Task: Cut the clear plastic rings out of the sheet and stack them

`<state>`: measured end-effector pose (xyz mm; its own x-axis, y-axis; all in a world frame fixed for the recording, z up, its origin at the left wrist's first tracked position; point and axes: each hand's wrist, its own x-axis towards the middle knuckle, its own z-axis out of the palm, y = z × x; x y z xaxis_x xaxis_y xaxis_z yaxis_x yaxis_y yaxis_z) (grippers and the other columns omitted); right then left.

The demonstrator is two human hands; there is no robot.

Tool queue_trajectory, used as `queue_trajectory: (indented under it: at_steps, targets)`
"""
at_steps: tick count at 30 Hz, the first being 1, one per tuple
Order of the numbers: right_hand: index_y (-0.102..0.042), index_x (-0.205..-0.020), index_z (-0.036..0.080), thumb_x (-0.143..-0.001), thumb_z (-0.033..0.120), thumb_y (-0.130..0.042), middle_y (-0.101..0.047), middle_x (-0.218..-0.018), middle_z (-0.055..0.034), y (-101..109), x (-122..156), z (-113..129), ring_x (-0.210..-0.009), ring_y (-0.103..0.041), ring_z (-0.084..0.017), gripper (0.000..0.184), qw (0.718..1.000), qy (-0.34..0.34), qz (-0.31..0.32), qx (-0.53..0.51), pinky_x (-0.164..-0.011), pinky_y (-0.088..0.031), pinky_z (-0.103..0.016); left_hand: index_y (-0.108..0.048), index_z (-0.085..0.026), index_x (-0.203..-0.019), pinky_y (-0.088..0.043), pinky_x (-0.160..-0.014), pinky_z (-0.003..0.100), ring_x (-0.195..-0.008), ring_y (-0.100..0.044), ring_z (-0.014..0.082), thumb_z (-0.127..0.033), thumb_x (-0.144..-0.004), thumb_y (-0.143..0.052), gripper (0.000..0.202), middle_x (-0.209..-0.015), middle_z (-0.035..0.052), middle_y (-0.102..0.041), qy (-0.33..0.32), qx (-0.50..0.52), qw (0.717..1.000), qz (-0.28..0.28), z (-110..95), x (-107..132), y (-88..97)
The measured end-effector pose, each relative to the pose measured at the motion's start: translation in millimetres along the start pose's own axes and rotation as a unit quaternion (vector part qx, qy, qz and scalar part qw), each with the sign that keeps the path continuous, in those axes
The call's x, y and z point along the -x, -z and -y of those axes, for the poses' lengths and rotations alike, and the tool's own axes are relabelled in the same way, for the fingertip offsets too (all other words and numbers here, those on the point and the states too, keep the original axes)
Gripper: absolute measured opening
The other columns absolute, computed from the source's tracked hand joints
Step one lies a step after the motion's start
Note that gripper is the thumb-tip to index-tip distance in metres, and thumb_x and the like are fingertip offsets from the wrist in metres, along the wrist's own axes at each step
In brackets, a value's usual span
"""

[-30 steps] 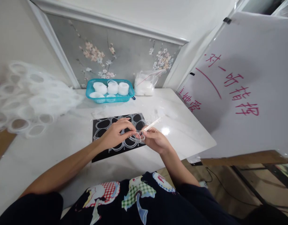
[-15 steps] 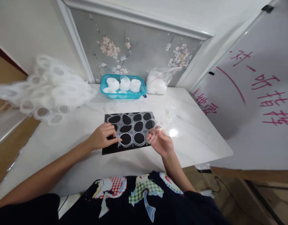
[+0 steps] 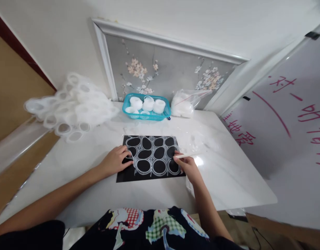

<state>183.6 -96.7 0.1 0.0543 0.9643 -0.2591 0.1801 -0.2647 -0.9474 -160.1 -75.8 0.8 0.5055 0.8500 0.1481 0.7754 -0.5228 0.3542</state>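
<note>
A clear plastic sheet of joined rings point(image 3: 151, 163) lies on a black mat point(image 3: 123, 176) in front of me. At its left side my left hand point(image 3: 117, 159) rests with bent fingers touching the sheet's edge, a gap showing between thumb and forefinger. My right hand point(image 3: 187, 165) is at the sheet's right edge, its thumb and fingers closed on a thin white stick point(image 3: 183, 156) that points to the right. The fingertips of that hand partly cover the rightmost rings, and whether they also touch the sheet I cannot tell.
Behind the mat stands a blue basket point(image 3: 149, 117) with several white rolls. A clear bag of white pieces point(image 3: 183, 104) sits beside it. Many white rings are piled point(image 3: 76, 107) at the left. Clear scraps point(image 3: 195, 140) lie right of the mat; a whiteboard point(image 3: 279, 146) stands farther right.
My right hand has turned over from palm-up, and the white stick now shows in it. The left fingers have drawn in against the sheet's edge. The whole view has shifted slightly.
</note>
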Motion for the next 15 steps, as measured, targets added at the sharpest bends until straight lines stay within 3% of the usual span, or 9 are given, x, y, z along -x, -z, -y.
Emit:
queue_trajectory:
  at_steps: [3, 6, 9, 11, 13, 15]
  targets:
    - [-0.078, -0.083, 0.018, -0.067, 0.059, -0.075, -0.066, -0.129, -0.0143, 0.0, 0.6, 0.3, -0.070, -0.067, -0.024, 0.044, 0.999, 0.004, 0.019, 0.041, -0.039, -0.040, -0.027, -0.056, -0.017, -0.055, -0.045, -0.072, 0.032, -0.076, -0.054, 0.0195, -0.056, -0.092, -0.051, 0.053, -0.081, 0.0062, -0.054, 0.004, 0.061, 0.996, 0.058, 2.4, -3.6, 11.3]
    - [-0.079, -0.082, 0.020, -0.071, 0.056, -0.074, -0.073, -0.117, -0.0129, 4.9, -3.1, 4.6, -0.086, -0.070, -0.031, 0.038, 0.995, 0.035, 0.048, 0.075, -0.053, -0.052, -0.034, -0.053, -0.017, -0.051, -0.044, -0.070, 0.029, -0.072, -0.052, 0.0166, -0.055, -0.096, -0.042, 0.060, -0.077, 0.0044, -0.053, -0.008, 0.133, 0.985, 0.106, 9.8, -8.3, 33.8]
    - [-0.078, -0.082, 0.021, -0.075, 0.051, -0.071, -0.077, -0.103, -0.0094, 12.9, -21.5, 13.4, -0.098, -0.070, -0.032, 0.032, 0.989, 0.101, 0.025, 0.103, -0.085, -0.055, -0.043, -0.067, -0.019, -0.072, -0.045, -0.076, 0.028, -0.077, -0.058, 0.0172, -0.053, -0.100, -0.032, 0.057, -0.083, 0.0036, -0.060, 0.047, 0.197, 0.975, 0.091, 19.0, -18.3, 50.2]
    - [-0.078, -0.080, 0.022, -0.077, 0.046, -0.068, -0.078, -0.098, -0.0078, 18.2, -43.4, 20.6, -0.108, -0.067, -0.033, 0.026, 0.980, 0.135, 0.000, 0.149, -0.095, -0.050, -0.045, -0.070, -0.021, -0.096, -0.046, -0.076, 0.029, -0.081, -0.061, 0.0190, -0.055, -0.099, -0.033, 0.050, -0.088, 0.0034, -0.065, 0.108, 0.176, 0.976, 0.072, 25.0, -28.1, 50.5]
    - [-0.076, -0.074, 0.021, -0.075, 0.040, -0.067, -0.077, -0.090, -0.0067, 22.4, -69.1, 27.4, -0.107, -0.067, -0.031, 0.021, 0.971, 0.126, -0.010, 0.204, -0.090, -0.051, -0.040, -0.066, -0.020, -0.110, -0.047, -0.072, 0.029, -0.079, -0.063, 0.0211, -0.055, -0.093, -0.045, 0.045, -0.089, 0.0040, -0.066, 0.144, 0.094, 0.982, 0.077, 30.5, -38.6, 43.6]
    - [-0.073, -0.066, 0.018, -0.074, 0.041, -0.066, -0.073, -0.069, -0.0053, 25.4, -93.2, 32.4, -0.085, -0.070, -0.028, 0.025, 0.968, 0.087, -0.009, 0.237, -0.071, -0.053, -0.033, -0.065, -0.019, -0.107, -0.047, -0.070, 0.030, -0.079, -0.063, 0.0227, -0.048, -0.086, -0.055, 0.037, -0.091, 0.0055, -0.065, 0.145, 0.019, 0.985, 0.089, 35.1, -47.4, 34.4]
